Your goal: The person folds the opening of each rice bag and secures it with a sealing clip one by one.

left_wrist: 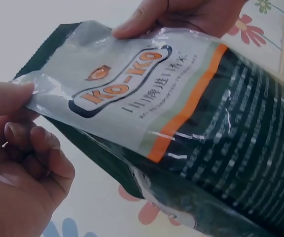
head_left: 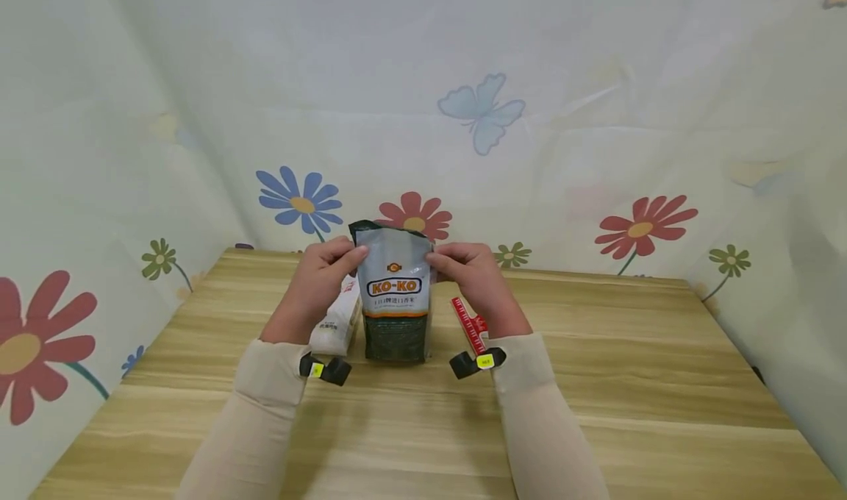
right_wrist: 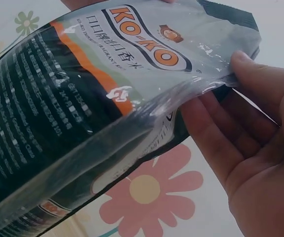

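While the left hand pinches one top edge of the bag, the right hand pinches the other. It is upright between them, over the wooden table. Big orange letters say KO-KO. Little words below say IMPORTED FRAGRANT RICE, beside Chinese writing. White print on the dark green part is mostly too tiny to read. A white pack with small writing is near the left hand.

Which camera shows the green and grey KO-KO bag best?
The head view: it shows the dark green and grey plastic bag upright from top to bottom, pinched near its top by the left hand and right hand. Both wrist views are closer, showing its logo and small print, but cut off its lower end.
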### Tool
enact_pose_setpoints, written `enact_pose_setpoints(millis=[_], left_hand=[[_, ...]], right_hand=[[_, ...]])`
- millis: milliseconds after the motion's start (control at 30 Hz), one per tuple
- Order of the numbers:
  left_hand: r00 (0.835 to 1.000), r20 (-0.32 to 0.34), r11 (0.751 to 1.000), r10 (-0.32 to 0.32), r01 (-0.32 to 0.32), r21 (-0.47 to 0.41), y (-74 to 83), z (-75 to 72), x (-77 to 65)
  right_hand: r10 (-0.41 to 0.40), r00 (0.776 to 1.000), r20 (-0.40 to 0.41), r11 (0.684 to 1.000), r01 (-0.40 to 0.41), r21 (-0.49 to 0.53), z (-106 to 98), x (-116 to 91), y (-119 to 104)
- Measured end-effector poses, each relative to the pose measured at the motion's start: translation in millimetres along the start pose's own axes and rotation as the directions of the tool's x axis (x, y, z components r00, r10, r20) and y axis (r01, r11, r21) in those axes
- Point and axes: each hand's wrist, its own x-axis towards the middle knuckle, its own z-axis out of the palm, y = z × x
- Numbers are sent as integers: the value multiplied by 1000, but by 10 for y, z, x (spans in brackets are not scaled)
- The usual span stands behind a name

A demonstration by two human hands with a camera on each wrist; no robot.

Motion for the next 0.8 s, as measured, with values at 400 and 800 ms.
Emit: enact_pose_setpoints(millis=[400, 800], left_hand=[[999, -50, 998, 20, -17, 60, -106, 112, -9], [993, -83, 993, 82, -89, -82, -56, 305, 112]], right_hand=[[2, 1000, -14, 980, -5, -197, 2, -27, -51], [-72, 991, -114, 977, 47, -207, 201, -20, -48]])
